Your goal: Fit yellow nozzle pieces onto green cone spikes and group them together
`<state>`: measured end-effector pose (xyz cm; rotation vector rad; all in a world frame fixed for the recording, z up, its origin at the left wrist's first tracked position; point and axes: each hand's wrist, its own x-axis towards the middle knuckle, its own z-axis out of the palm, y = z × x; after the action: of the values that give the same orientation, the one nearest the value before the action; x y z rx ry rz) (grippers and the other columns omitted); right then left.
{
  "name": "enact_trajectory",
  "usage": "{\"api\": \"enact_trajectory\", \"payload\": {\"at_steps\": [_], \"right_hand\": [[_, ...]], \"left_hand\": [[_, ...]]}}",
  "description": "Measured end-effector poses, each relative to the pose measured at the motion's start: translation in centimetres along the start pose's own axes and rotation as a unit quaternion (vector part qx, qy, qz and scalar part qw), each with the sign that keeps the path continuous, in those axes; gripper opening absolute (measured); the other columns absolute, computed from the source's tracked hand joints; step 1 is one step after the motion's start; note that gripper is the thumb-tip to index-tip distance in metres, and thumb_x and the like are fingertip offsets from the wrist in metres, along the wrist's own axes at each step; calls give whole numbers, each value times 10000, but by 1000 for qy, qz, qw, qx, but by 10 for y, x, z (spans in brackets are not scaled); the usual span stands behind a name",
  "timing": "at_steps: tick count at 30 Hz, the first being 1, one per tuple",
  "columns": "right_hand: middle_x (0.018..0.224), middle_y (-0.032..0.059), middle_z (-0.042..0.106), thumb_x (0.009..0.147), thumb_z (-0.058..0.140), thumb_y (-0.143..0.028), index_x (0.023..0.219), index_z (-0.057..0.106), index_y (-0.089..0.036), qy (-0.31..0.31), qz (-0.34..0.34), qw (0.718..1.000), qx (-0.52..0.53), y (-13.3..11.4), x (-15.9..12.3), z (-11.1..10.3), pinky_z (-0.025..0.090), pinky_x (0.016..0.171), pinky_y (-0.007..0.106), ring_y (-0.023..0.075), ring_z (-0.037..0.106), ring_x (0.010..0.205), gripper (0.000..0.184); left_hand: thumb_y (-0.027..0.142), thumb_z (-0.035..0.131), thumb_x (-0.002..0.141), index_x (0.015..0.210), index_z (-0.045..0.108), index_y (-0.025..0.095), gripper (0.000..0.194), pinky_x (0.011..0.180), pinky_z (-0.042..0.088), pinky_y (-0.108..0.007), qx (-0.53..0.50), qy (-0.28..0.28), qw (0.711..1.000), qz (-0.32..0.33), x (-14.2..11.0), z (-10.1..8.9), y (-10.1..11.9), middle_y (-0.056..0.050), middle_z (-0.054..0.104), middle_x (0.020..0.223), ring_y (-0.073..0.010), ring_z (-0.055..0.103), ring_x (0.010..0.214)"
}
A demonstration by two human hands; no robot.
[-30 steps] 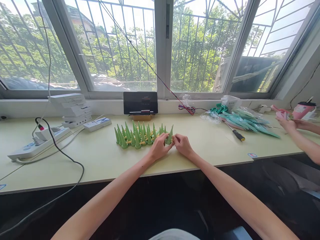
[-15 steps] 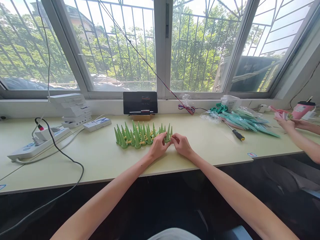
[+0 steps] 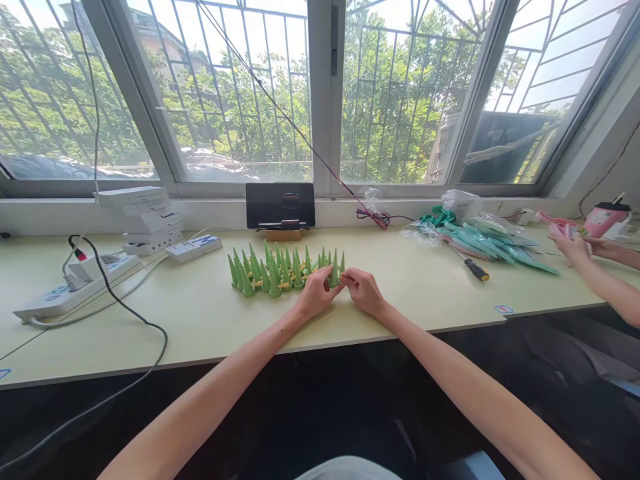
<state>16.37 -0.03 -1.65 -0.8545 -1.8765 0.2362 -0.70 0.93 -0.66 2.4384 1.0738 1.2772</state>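
Green cone-shaped plastic spikes [image 3: 275, 283] stand upright in a close group on the table [image 3: 240, 333], points up, with small yellow parts low between them. My left hand [image 3: 317, 293] is closed around the lower part of a green spike [image 3: 335, 272] at the group's right end. Beside it, my right hand [image 3: 365, 290] is in a pinch, its fingertips close to the base of that spike. Whatever small piece lies between the right fingertips is too small to make out.
A tablet [image 3: 280, 205] leans at the back. White boxes [image 3: 150, 220] and a power strip [image 3: 75, 290] with cables are on the left. To the right are a screwdriver [image 3: 477, 269] and green plastic pieces [image 3: 493, 243]. Another person's hands [image 3: 575, 248] work at far right.
My hands stay at nearly the same place by the spike, with only a slight shift of the fingers. At far right, the other person's hands and the pink item move slightly.
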Motion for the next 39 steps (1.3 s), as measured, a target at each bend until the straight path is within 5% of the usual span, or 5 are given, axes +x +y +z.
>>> {"api": "enact_trajectory", "payload": {"at_steps": [21,39], "right_hand": [[650,-4,541,940,428,-313,740,515,-200,-11,32,999,-28,5,-2,1,339,577,243,125,432,563,246],[637,5,537,960,428,-335,736,509,-206,16,10,997,-80,-2,-3,3,346,575,254,130,423,554,270]], "left_hand": [[326,667,811,970,570,161,248,597,408,-254,6,-4,1000,-2,-1,0,-1,11,545,739,-109,474,569],[342,640,829,918,546,167,218,556,413,-237,-34,-3,999,-5,0,3,-2,7,564,751,-102,500,568]]}}
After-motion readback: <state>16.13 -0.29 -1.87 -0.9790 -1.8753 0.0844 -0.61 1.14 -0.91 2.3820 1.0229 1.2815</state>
